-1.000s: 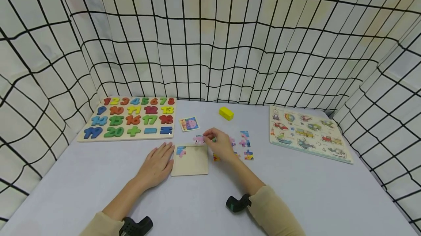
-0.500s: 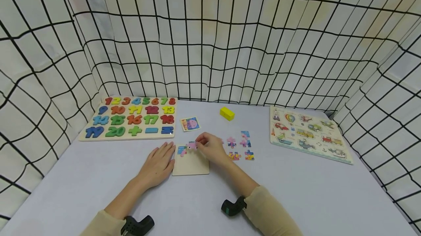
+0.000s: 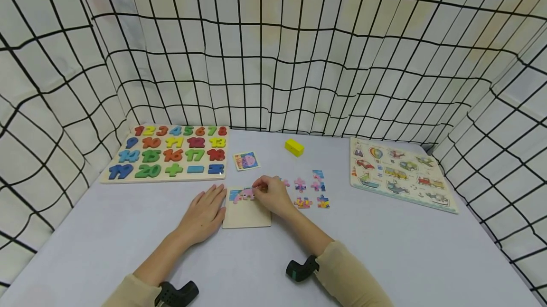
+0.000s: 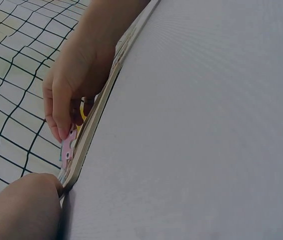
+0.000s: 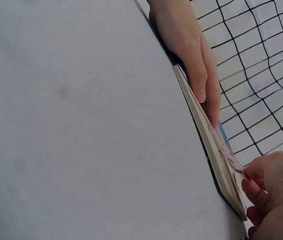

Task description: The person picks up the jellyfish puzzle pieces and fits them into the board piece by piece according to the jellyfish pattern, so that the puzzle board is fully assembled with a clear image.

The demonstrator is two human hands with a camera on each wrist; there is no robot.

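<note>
- Tray [image 3: 246,215], lower centre: plain pale wood.
- Held puzzle piece [image 3: 245,195] at its top: pink, with white eyes and dark pupils.
- Corner piece [image 3: 232,194] beside it: blue and pink.
- Loose pieces [image 3: 300,184], right of the tray: pink, blue, yellow-orange patches.
- Number board [image 3: 141,143], left: cream, numerals in red, yellow, orange, blue, green.
- Block [image 3: 294,148], centre: solid yellow.
- Vehicle board [image 3: 411,177], right: cream, multicoloured pictures, pale-green front edge.
- Tabletop [image 3: 406,259]: bluish white.
- Sleeves [image 3: 354,276], bottom: beige.
- Netting [image 3: 280,25], upper frame: black grid.

Pink puzzle pc [image 3: 245,195] tilted at far side of wooden tray [image 3: 245,216], beside blue corner pc [image 3: 233,195]
</note>
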